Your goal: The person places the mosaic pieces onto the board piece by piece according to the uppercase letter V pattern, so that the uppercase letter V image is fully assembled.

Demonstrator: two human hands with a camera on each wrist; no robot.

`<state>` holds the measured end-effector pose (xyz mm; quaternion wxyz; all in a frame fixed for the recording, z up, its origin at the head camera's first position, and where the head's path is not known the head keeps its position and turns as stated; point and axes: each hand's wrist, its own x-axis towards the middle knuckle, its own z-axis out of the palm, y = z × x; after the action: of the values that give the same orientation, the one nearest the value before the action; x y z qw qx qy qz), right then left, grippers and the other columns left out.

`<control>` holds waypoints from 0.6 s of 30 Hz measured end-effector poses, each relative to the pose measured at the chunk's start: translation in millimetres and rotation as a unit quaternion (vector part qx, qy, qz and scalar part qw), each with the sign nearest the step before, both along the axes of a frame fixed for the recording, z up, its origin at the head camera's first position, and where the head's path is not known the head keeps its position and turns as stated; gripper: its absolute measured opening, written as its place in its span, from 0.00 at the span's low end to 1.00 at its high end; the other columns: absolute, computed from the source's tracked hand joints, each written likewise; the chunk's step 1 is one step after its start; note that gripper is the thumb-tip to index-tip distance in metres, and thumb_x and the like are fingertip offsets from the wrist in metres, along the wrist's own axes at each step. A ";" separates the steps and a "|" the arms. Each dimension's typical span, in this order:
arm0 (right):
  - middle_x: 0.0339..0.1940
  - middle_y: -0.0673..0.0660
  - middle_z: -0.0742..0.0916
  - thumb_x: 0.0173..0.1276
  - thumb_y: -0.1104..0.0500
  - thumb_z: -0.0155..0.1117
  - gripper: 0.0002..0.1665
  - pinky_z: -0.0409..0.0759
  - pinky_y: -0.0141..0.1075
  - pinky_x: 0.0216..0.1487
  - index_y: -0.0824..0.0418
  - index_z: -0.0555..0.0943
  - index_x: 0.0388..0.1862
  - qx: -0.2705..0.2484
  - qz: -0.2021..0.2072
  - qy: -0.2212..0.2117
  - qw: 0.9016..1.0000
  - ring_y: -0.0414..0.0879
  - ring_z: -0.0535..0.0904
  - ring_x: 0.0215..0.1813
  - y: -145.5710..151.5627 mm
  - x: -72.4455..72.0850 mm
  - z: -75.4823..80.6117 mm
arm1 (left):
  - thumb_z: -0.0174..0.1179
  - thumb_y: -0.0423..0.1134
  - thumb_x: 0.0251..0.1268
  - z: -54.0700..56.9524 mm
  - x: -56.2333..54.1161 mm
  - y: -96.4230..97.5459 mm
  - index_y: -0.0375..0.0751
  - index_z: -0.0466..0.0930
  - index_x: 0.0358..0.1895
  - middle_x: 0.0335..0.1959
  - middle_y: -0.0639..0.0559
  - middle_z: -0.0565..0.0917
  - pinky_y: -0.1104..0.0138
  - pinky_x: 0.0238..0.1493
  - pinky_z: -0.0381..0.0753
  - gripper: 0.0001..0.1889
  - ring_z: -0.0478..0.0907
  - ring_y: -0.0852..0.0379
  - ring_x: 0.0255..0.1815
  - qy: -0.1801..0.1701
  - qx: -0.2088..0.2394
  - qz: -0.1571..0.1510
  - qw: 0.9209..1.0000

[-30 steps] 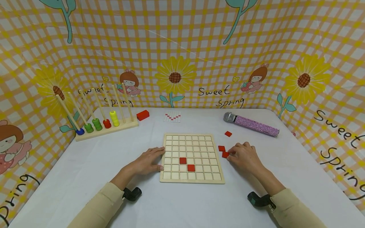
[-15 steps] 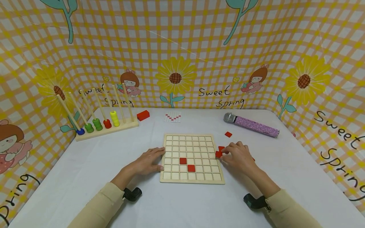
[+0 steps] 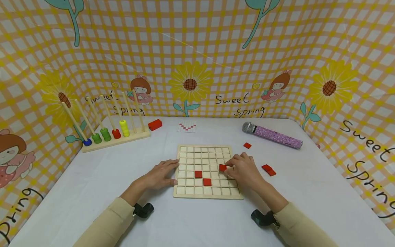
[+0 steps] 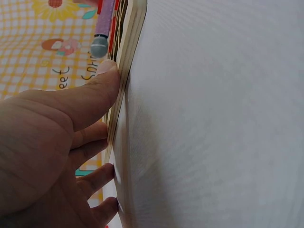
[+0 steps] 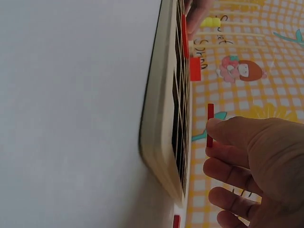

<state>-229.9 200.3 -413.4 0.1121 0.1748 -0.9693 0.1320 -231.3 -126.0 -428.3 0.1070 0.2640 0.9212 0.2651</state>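
At the center of the frame, a square wooden grid board (image 3: pixel 208 197) lies flat on a white-covered bench (image 3: pixel 197 223). The person's left hand (image 3: pixel 159 174) rests against the board's left edge, fingers extended and apart. The right hand (image 3: pixel 245 171), over the board's right side, pinches a red tile (image 3: pixel 222 168) between thumb and fingers; the right wrist view shows it held above the grid, not yet seated. The work looks partly done: two red tiles (image 3: pixel 198 174) already sit in squares, meeting diagonally in the lower middle. Still loose at center right are a single tile (image 3: pixel 247 145) and a touching pair (image 3: pixel 269 170); I cannot tell whether the right hand hides more. A small card (image 3: pixel 187 127) at upper center shows red squares in a V.
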 end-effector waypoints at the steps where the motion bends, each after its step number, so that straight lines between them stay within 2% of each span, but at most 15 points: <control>1: 0.34 0.51 0.84 0.55 0.52 0.70 0.13 0.63 0.40 0.41 0.57 0.86 0.37 0.000 0.002 0.000 1.000 0.48 0.70 0.41 -2.9 -0.3 0.0 | 0.63 0.44 0.61 0.0 -0.1 -0.2 0.38 0.58 0.71 0.74 0.45 0.58 0.44 0.71 0.54 0.37 0.52 0.40 0.75 0.000 0.000 0.000 1.000; 18: 0.36 0.50 0.84 0.55 0.52 0.71 0.12 0.66 0.41 0.44 0.56 0.86 0.37 -0.008 0.039 0.004 0.999 0.46 0.69 0.41 -51.4 -4.5 1.8 | 0.63 0.45 0.60 -0.8 -1.8 1.0 0.38 0.58 0.71 0.75 0.45 0.58 0.45 0.72 0.54 0.38 0.52 0.41 0.75 -0.005 -0.005 0.005 1.000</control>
<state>-234.3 148.9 -411.5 0.1124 0.2122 -0.9600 0.1437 -233.1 -124.9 -429.1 0.1113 0.2574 0.9234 0.2623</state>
